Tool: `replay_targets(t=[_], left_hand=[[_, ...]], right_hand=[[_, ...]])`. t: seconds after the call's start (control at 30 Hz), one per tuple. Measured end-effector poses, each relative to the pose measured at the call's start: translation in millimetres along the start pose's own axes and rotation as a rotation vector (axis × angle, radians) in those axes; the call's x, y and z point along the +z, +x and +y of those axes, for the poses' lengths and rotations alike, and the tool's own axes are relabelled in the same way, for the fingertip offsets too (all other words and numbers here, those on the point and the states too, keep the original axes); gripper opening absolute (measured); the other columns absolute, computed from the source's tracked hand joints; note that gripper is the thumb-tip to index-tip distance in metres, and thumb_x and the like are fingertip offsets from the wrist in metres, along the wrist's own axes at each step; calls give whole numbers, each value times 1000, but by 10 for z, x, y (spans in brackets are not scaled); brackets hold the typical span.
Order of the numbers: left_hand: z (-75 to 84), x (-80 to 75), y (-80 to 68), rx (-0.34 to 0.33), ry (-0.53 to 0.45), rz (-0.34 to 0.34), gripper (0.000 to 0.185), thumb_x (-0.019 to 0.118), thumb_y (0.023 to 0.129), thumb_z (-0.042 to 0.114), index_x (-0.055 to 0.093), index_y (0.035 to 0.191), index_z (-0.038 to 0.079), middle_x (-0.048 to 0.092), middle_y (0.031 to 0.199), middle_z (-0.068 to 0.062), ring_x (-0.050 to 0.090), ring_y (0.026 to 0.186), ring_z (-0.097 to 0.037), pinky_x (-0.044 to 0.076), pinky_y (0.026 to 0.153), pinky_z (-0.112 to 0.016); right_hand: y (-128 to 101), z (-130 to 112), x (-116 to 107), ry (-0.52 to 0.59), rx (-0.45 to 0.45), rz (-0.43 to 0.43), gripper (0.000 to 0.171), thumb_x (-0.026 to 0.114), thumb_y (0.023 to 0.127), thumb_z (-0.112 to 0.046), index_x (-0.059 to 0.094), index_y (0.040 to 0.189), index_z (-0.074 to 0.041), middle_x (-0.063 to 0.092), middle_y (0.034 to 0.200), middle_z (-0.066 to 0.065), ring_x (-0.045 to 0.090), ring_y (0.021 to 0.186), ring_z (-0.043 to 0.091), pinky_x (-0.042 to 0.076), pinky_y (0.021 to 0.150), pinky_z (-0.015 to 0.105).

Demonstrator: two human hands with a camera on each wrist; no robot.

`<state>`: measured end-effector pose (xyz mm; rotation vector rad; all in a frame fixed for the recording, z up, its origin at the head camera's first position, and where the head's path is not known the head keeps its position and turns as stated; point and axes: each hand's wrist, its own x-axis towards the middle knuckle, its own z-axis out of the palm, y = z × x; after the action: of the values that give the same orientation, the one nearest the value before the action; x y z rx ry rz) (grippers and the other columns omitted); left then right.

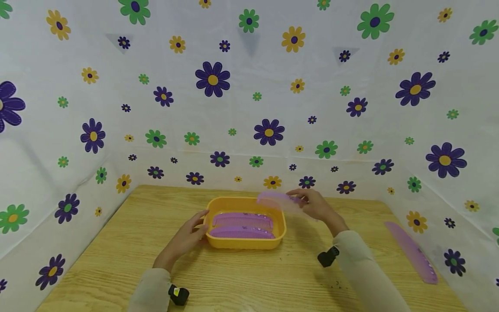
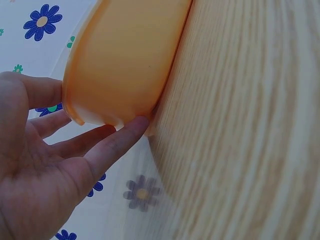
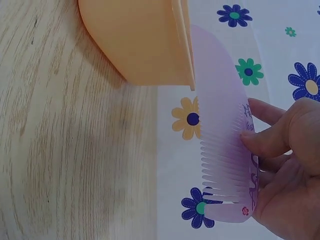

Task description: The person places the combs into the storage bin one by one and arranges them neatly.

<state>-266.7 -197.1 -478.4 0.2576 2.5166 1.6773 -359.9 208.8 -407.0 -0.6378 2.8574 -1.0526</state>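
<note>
Purple plastic marks the comb (image 1: 278, 200) that the right hand (image 1: 317, 206) holds above the far right corner of an orange tub (image 1: 244, 242). In the right wrist view the thumb (image 3: 260, 142) lies curled across the flat spine of this comb (image 3: 225, 145) and the other fingers back it from behind, so the grip is a pinch on the spine, with the teeth pointing away from the palm. The comb's free end reaches over the rim of the tub (image 3: 145, 45).

The tub stands on a wooden table (image 1: 117, 251), near its middle. Two more purple combs (image 1: 241, 226) lie inside it, side by side along its length.

The left hand (image 1: 186, 239) rests against the tub's near left corner. In the left wrist view its fingers (image 2: 112, 147) are straight and spread, with the thumb (image 2: 42, 90) touching the tub's wall (image 2: 125, 60) and a fingertip touching its lower edge at the table; the grip is spread and nothing is held inside it.

A fourth purple comb (image 1: 412, 252) lies flat near the table's right edge, well apart from the tub. White cloth printed with purple, green and yellow flowers (image 1: 212, 79) walls the table on three sides.
</note>
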Motion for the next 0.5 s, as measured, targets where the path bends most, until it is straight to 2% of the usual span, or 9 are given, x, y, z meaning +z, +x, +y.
replay_targets(t=[0.2, 0.37, 0.5], left_hand=[[-28, 7, 17, -4, -7, 5, 55, 48, 110, 16, 30, 162, 10, 40, 157, -31, 55, 135, -48, 61, 98, -45], [-30, -4, 10, 11, 1, -13, 56, 48, 110, 17, 29, 162, 9, 39, 158, -32, 55, 135, -49, 61, 97, -44], [-30, 0, 18, -1, -5, -4, 56, 48, 110, 16, 29, 162, 10, 40, 158, -31, 56, 134, -48, 61, 97, -45]], right_hand=[[32, -37, 71, 9, -14, 4, 53, 50, 91, 15, 69, 133, -10, 66, 132, 21, 61, 101, 29, 60, 83, 33], [68, -58, 116, 19, -47, -6, 51, 49, 92, 15, 69, 132, -9, 67, 132, 22, 61, 101, 29, 59, 82, 31], [95, -96, 140, 23, -53, -19, 51, 49, 93, 15, 69, 133, -9, 67, 131, 22, 61, 99, 29, 58, 80, 29]])
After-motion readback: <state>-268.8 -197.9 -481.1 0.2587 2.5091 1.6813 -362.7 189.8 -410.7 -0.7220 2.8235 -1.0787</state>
